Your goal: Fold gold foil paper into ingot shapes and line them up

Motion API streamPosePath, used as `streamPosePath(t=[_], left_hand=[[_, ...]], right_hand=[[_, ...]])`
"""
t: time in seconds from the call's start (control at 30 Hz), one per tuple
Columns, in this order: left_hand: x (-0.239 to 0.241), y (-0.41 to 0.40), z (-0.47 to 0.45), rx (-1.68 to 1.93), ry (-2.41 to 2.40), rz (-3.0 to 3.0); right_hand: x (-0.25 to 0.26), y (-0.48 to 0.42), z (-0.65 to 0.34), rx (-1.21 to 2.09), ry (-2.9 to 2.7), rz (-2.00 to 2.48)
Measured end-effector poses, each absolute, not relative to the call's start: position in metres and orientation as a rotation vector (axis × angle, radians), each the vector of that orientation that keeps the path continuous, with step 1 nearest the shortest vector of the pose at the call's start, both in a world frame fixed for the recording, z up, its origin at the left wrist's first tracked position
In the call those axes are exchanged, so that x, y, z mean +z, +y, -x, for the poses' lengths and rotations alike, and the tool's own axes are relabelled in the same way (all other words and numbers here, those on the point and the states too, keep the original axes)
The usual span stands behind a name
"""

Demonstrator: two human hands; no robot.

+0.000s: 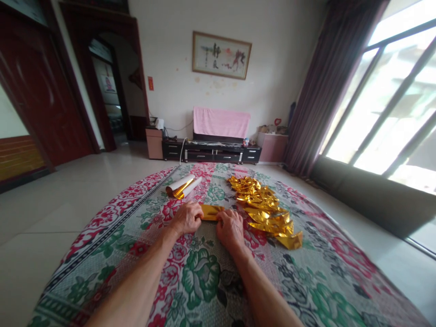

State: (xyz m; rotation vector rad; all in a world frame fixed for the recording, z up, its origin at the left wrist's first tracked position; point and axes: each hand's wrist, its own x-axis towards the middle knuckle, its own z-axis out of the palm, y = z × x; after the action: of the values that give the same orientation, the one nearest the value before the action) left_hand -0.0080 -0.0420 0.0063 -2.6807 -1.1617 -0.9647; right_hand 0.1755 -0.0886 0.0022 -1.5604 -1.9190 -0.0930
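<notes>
A flat strip of gold foil paper lies low over the flowered cloth, stretched between my two hands. My left hand pinches its left end with curled fingers. At the other end, my right hand is closed on it, thumb towards the middle. Just right of my right hand runs a row of folded gold foil pieces, overlapping one another, pointed at their ends. Beyond my left hand lie loosely rolled sheets, white outside and gold inside.
A flowered cloth covers the rounded surface before me. Further off stand a low black cabinet and a screen-like shape under a pink cloth. A window and purple curtain are on the right, a doorway on the left.
</notes>
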Motion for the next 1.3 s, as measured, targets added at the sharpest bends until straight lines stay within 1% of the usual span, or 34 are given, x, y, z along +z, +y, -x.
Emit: streamPosePath(t=[0.43,0.63,0.83,1.03,1.3], left_hand=[[0.003,-0.038,0.014,-1.091,-1.295,2.885],[0.007,-0.036,0.008,-1.042,-1.388,2.809],[-0.003,-0.029,0.006,-0.976,-1.513,2.661],[-0.007,-0.028,0.005,-1.025,-1.512,2.598],[-0.01,-0.031,0.003,-1.035,-1.475,2.545]], right_hand=[[0.005,-0.087,-0.176,-0.035,-1.947,1.598],[0.01,-0.084,-0.175,-0.017,-1.922,1.686],[0.007,-0.079,-0.176,-0.01,-1.918,1.706],[0.005,-0.078,-0.175,0.023,-1.879,1.754],[-0.003,-0.073,-0.174,-0.105,-1.774,1.744]])
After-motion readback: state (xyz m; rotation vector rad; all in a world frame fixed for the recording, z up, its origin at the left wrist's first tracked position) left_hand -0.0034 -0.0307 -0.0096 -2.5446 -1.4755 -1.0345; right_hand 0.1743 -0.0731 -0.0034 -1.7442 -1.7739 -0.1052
